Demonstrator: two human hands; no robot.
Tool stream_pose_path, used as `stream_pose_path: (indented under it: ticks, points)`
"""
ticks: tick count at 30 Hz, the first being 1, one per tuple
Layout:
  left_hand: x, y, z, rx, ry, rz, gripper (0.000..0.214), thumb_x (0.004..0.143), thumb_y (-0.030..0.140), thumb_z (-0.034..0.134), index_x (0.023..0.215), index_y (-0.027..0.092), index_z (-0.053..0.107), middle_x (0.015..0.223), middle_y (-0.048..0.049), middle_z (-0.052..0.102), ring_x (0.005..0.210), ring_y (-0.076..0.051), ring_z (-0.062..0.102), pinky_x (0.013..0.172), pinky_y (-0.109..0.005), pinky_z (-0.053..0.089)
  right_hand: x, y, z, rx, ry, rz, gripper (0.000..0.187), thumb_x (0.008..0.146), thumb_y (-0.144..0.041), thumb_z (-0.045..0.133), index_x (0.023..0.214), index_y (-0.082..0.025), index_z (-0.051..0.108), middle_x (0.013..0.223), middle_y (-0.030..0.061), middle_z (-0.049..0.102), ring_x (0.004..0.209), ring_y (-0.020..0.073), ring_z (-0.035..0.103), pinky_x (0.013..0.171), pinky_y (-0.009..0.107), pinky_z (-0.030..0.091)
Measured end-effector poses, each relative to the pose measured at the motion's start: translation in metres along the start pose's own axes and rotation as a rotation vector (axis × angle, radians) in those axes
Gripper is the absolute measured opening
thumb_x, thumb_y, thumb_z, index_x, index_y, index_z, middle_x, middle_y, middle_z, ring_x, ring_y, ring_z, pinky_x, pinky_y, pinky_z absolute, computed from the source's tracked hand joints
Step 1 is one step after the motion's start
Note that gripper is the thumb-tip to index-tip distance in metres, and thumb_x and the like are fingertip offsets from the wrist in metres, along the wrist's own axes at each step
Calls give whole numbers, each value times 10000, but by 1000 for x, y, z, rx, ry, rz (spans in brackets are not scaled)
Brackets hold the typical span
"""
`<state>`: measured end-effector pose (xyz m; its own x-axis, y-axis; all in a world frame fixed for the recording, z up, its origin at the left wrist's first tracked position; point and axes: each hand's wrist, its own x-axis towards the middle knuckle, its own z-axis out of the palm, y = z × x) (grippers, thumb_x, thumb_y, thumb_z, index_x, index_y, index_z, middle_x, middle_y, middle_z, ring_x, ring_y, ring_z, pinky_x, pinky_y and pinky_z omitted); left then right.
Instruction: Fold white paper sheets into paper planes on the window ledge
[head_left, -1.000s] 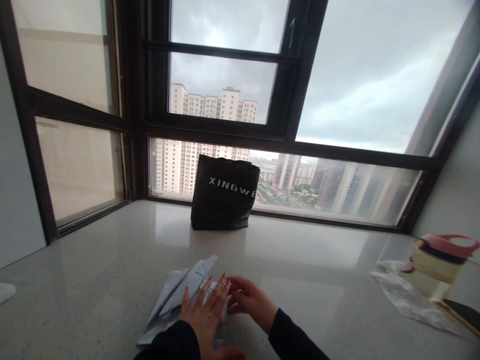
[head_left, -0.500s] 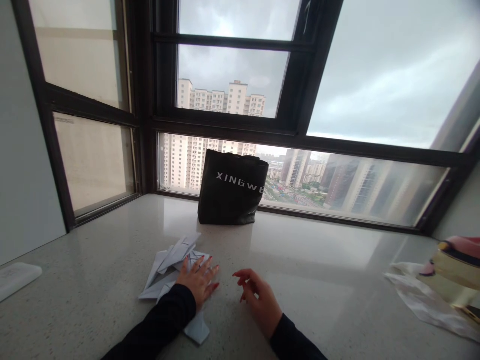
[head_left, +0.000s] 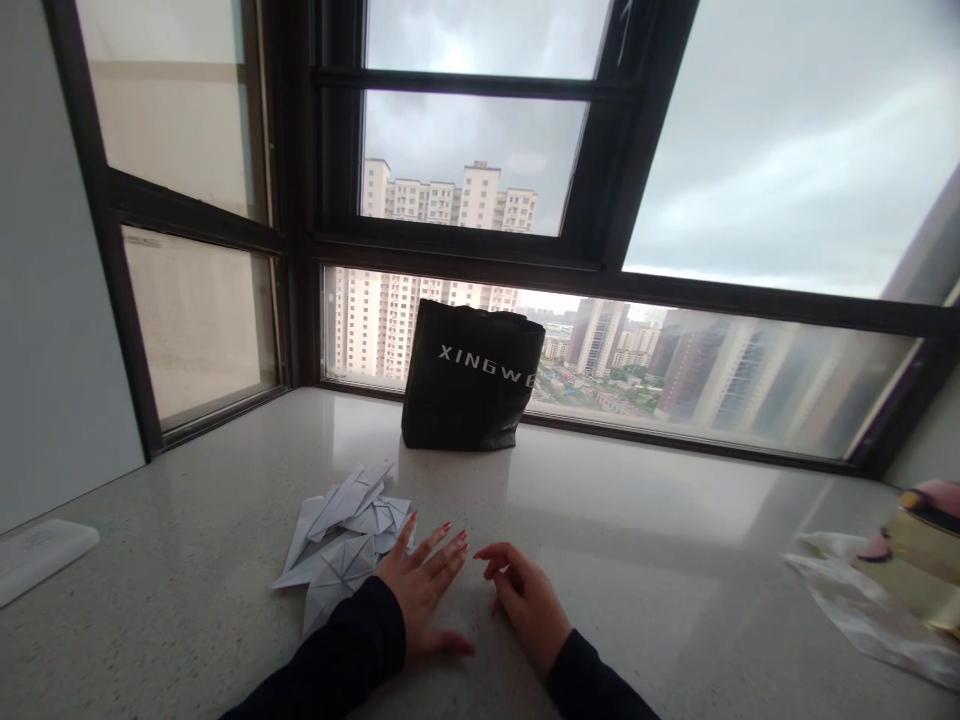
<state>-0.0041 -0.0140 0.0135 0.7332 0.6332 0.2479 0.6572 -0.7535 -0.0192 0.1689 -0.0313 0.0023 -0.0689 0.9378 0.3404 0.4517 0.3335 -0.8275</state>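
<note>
Left hand (head_left: 424, 580): spread wide, fingers apart, at the right side of the papers (head_left: 352, 515). A second ago it lay over them; now it has slid off to the right and most of the folds show. Can't tell if the index finger still brushes the edge. My left sleeve (head_left: 330, 655) covers part of the nearest sheet (head_left: 341, 580), a folded one with creases fanning from its middle.

Right hand (head_left: 529, 600): half bent, loose, index finger reaching left, nothing seen in it. It was tucked in against the left fingers; now there's a small gap between them.

What it means: I judge the papers aren't being gripped or pressed now. They sit in a loose, overlapping heap on the counter (head_left: 645, 540), left of both hands, not squared up.

Rest: black bag (head_left: 469, 385) upright by the window (head_left: 457, 250), white slab (head_left: 49, 560) at far left, bottle (head_left: 919, 555) at far right, cut by the frame edge, crumpled tissue (head_left: 862, 615) beside it.
</note>
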Motion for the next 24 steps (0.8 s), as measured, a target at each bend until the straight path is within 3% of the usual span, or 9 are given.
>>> stream_pose_path:
  ticks: [7,12,16,18,24]
  points:
    - [8,-38,-12,77,87,-176,558,740,457,412,1227,203,314,1297,-67,298,1198,-263,207,948,-532,-40,0,2,1,-16,-17,3,311,634,-61,341,847,-187,528,654,-32,506,409,63,486,436,188,430]
    - [6,-51,-28,119,260,-420,449,790,393,322,1175,178,407,1264,-75,366,1176,-259,261,970,-476,54,-2,-8,-1,-19,-60,-19,288,630,-58,353,808,-171,548,665,-13,536,439,76,484,450,196,417]
    - [-2,-75,-33,47,151,-775,497,796,431,257,1161,134,417,1244,-125,387,1149,-285,305,938,-479,153,-13,-30,1,-75,-174,-117,262,615,-29,361,677,-172,572,647,2,587,569,112,513,562,222,408]
    - [-7,-88,-33,-14,70,-884,538,791,460,229,1170,117,399,1233,-149,395,1126,-300,339,909,-500,195,-19,-42,6,-111,-248,-157,267,604,-14,363,632,-175,575,609,-1,585,614,121,513,608,229,399]
    - [-11,-101,-26,-72,14,-871,517,808,445,141,1172,163,376,1190,-117,453,1024,-237,474,841,-379,342,-17,-61,40,-301,-463,-288,277,521,4,410,633,-184,580,674,10,576,740,158,511,706,257,368]
